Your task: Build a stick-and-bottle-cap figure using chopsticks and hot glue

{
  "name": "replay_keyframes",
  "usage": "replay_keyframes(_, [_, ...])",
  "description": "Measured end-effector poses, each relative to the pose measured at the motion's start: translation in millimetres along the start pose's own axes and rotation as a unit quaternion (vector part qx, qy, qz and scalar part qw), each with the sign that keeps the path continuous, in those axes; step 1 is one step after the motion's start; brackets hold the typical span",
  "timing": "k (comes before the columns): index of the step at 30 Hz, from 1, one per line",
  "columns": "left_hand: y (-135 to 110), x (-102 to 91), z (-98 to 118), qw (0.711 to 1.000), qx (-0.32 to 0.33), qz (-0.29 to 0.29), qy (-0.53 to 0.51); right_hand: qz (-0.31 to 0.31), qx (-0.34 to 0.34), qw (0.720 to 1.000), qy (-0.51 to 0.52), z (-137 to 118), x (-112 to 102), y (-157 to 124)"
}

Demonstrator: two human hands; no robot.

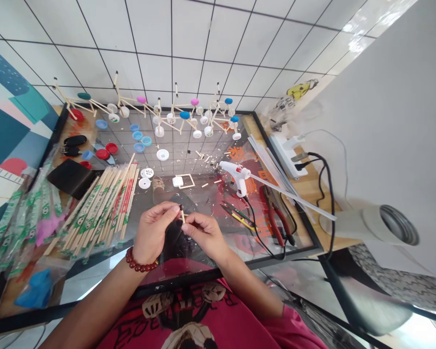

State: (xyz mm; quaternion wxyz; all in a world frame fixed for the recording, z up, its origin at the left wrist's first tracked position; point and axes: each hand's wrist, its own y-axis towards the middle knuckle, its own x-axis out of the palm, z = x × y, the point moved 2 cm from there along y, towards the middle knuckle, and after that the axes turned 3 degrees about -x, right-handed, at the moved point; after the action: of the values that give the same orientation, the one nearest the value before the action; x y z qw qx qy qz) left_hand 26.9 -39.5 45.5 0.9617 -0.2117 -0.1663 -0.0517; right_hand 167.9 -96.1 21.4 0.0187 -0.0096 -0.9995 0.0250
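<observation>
Near the table's front edge, my left hand (159, 224) and my right hand (204, 232) meet over a short wooden stick piece (182, 216) with a dark tip. The left thumb and fingers pinch its upper end. My right fingertips close around the lower part, where a second thin stick seems to join it. Just beyond my hands lies a small wooden frame (191, 181) beside a white cap (178, 182). A white glue gun (236, 175) with a clear stick in it rests to the right.
Bundled wrapped chopsticks (98, 211) lie at left. Several small stick-and-cap bicycle models (174, 116) stand along the back. Blue caps (138, 141) and red caps (107, 151) sit at back left. Red-handled pliers (276, 220), a yellow cutter (241, 218) and a power strip (288, 154) are at right.
</observation>
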Motion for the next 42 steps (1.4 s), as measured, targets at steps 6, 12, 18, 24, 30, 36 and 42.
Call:
replay_keyframes(6, [0.8,-2.7,2.5,0.999,0.031,-0.006,0.023,-0.009,-0.002,1.000,0.006,2.1,0.4,-0.3])
replay_keyframes(12, [2.2,-3.3,4.1,1.000,-0.013,-0.003,0.019,-0.041,0.030,0.996,0.070,6.8,0.5,-0.3])
replay_keyframes(18, [1.1,-3.2,1.5,0.999,-0.013,-0.025,0.027,-0.048,0.016,0.998,0.035,1.0,-0.2,-0.5])
replay_keyframes(24, [1.5,-5.3,-0.2,0.999,0.011,-0.037,0.034,-0.030,0.009,0.999,-0.005,-3.2,-0.4,-0.7])
replay_keyframes(30, [1.1,-3.7,2.1,0.998,0.030,-0.020,0.052,-0.018,-0.011,0.999,-0.041,-7.0,-0.4,-0.2])
replay_keyframes(36, [1.1,-2.2,3.1,0.998,0.024,-0.004,0.052,-0.015,-0.004,0.999,-0.037,-5.4,-0.5,-0.2])
replay_keyframes(42, [2.2,-4.0,-2.6,0.999,-0.011,-0.027,0.022,-0.033,0.020,0.999,0.027,-3.3,-0.9,0.3])
